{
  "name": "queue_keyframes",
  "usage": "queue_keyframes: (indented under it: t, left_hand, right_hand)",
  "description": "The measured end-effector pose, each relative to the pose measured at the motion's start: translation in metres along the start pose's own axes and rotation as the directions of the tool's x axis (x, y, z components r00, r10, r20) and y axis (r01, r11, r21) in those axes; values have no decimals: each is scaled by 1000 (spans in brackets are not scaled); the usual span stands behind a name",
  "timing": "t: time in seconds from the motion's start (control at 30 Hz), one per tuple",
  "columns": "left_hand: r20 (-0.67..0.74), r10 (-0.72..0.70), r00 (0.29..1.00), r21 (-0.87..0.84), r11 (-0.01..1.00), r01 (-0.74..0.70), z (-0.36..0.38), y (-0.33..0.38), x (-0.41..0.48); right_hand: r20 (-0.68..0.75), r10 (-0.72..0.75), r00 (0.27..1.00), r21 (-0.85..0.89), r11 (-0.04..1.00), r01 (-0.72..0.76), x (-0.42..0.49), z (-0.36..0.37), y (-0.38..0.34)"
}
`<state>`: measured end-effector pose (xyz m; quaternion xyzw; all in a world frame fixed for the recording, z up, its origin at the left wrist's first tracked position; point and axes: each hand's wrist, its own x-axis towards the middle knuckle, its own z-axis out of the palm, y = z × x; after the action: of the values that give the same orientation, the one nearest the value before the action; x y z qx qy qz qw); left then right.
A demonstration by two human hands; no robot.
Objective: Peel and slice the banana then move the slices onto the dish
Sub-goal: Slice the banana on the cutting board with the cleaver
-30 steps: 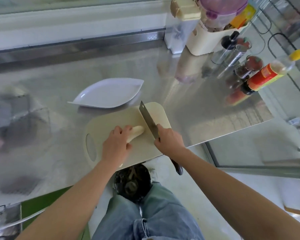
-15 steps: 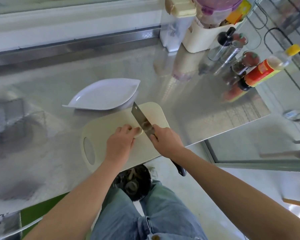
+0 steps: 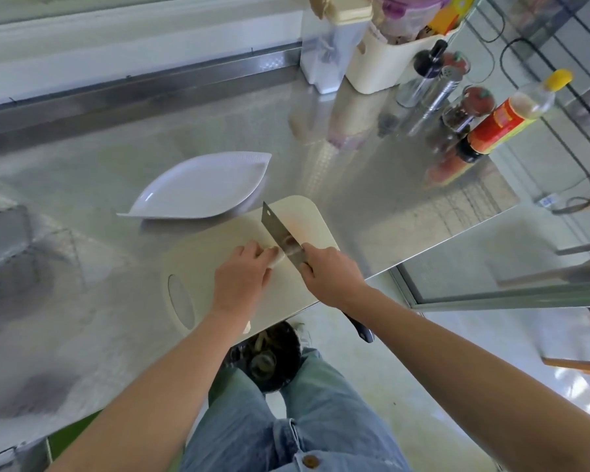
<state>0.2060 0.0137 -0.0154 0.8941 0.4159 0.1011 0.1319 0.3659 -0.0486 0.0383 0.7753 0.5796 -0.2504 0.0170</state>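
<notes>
On the board [image 3: 201,264] lies a pale, peeled banana [image 3: 277,257].

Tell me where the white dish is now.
In the head view, the white dish lies on the steel counter, left of centre, just beyond the far edge of the cutting board.

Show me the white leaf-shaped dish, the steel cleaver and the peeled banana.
white leaf-shaped dish [image 3: 198,189]: head view, bare centre.
steel cleaver [image 3: 281,233]: head view, blade's flat side.
peeled banana [image 3: 278,259]: head view, exposed tip by blade.
</notes>
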Motion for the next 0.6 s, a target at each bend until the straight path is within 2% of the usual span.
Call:
queue_keyframes:
  t: [0.13, 0.37, 0.6]
  left_hand:
    - [-5, -27, 1000, -41, 999, 26, 0, 1, 0]
    - [8, -20, 1000, 11, 1000, 20, -1, 0, 0]
    - [13, -9, 1000, 9, 1000, 8, -2, -1, 1]
  right_hand:
    - [-5, 0, 1000, 8, 1000, 0, 2, 16, 3]
    - [-101, -19, 995, 78, 997, 27, 1, 11, 8]
    - [-61, -23, 998, 37, 999, 26, 3, 7, 6]
